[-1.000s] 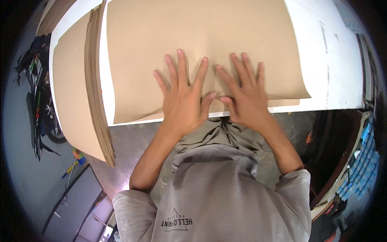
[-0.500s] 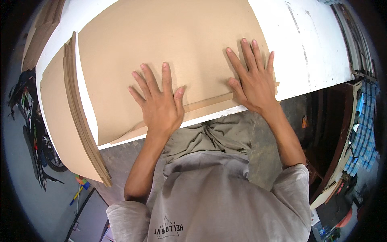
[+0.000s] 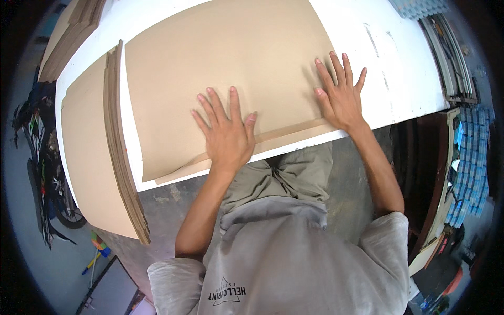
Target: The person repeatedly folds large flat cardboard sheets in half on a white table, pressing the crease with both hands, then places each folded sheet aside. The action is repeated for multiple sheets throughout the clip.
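Seen from above, a person in a grey T-shirt leans over a white worktop [image 3: 399, 68] w/ both hands pressed flat on a large tan paper sheet [image 3: 226, 58] that covers most of the surface. The left hand [image 3: 227, 137] lies palm down near the sheet's front edge, fingers spread wide and pointing away from the body, thumb out to the right; its grip is fully open, clamped on nothing, just bearing down on the paper. The right hand [image 3: 341, 97] sits farther right and a bit farther back, also palm down w/ fingers fanned; it rests at the sheet's right edge, fingertips reaching onto or just past that edge toward bare worktop, tho exactly where the paper ends under them is hard to tell. Its grip is likewise open and flat, holding nothing. Btwn and below the two hands, along the front of the sheet, a narrow strip of a lower tan layer [image 3: 289, 131] shows, running roughly parallel to the worktop's near edge, so the paper appears doubled or folded there; whether it is one folded sheet or two sheets can't be told. The two hands are well apart. At left, a thick stack of tan sheets [image 3: 84, 142] overhangs the worktop's front corner, just beside the sheet under the hands; another brown stack [image 3: 71, 37] lies at the far left corner. Grey floor shows below, w/ blue-and-white packs [image 3: 470, 168] on shelving at right.
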Available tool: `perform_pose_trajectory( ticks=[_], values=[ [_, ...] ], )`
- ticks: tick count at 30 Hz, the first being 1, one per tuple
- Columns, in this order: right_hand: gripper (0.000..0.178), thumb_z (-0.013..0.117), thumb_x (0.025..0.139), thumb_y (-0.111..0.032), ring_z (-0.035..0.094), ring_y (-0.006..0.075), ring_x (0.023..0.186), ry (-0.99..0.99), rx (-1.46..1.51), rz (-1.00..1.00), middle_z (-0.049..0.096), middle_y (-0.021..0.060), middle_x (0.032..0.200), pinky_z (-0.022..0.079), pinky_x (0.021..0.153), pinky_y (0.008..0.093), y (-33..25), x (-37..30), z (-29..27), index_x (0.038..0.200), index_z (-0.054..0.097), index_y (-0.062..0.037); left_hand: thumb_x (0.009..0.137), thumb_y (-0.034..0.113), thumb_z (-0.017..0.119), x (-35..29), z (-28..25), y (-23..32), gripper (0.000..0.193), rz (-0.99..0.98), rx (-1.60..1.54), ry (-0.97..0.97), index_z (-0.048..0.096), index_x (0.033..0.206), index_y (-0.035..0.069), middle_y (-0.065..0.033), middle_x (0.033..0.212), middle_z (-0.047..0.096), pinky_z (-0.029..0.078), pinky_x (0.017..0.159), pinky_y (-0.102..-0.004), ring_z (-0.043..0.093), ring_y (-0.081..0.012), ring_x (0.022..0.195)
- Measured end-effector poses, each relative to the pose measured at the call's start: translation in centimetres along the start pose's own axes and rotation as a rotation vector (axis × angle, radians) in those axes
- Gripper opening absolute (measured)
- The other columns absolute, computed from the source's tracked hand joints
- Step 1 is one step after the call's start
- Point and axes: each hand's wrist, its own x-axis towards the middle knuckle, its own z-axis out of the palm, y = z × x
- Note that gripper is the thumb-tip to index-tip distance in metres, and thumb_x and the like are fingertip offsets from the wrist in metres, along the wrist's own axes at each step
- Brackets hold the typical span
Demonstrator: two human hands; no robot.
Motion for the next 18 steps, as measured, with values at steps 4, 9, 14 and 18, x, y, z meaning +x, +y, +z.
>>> perform_pose_trajectory(
  ticks=[4,9,14,18],
  values=[
    [0.067,0.051,0.106,-0.047,0.02,0.0447,0.161,0.006,0.186,0.071,0.033,0.0215,0.169,0.002,0.121,0.0811,-3.0,0.2,-0.6,0.166,0.039,-0.0192,0.111,0.046,0.049,0.2,0.2,0.0,0.072,-0.004,0.004,0.014,0.033,0.167,0.005,-0.0422,0.168,0.021,0.007,0.124,-0.0755,0.01,-0.0613,0.159],
    [0.069,0.055,0.104,-0.045,0.024,0.0456,0.159,0.145,0.184,0.008,0.037,0.0232,0.166,0.003,0.121,0.0803,-6.8,2.1,-0.5,0.164,0.041,-0.0154,0.111,0.044,0.049,0.1,0.2,-0.1,0.069,0.0,-0.015,0.083,0.036,0.166,0.005,-0.0407,0.168,0.023,0.008,0.125,-0.0741,0.014,-0.0596,0.159],
    [0.067,0.055,0.104,-0.043,0.028,0.045,0.158,0.127,0.222,0.031,0.041,0.0227,0.164,0.003,0.121,0.0792,-11.3,3.2,-0.9,0.162,0.044,-0.0123,0.11,0.038,0.047,0.1,0.6,-0.3,0.062,-0.024,-0.106,0.117,0.041,0.162,0.004,-0.0372,0.168,0.028,0.009,0.126,-0.0729,0.019,-0.0564,0.159],
    [0.065,0.054,0.106,-0.043,0.029,0.0449,0.158,-0.034,0.251,-0.126,0.04,0.0227,0.165,0.006,0.122,0.0782,-15.5,3.4,-0.3,0.163,0.044,-0.0124,0.11,0.036,0.049,-0.5,0.6,-1.0,0.057,-0.037,-0.401,0.165,0.048,0.155,0.001,-0.0351,0.163,0.037,0.011,0.126,-0.071,0.026,-0.0544,0.156]
  ],
)
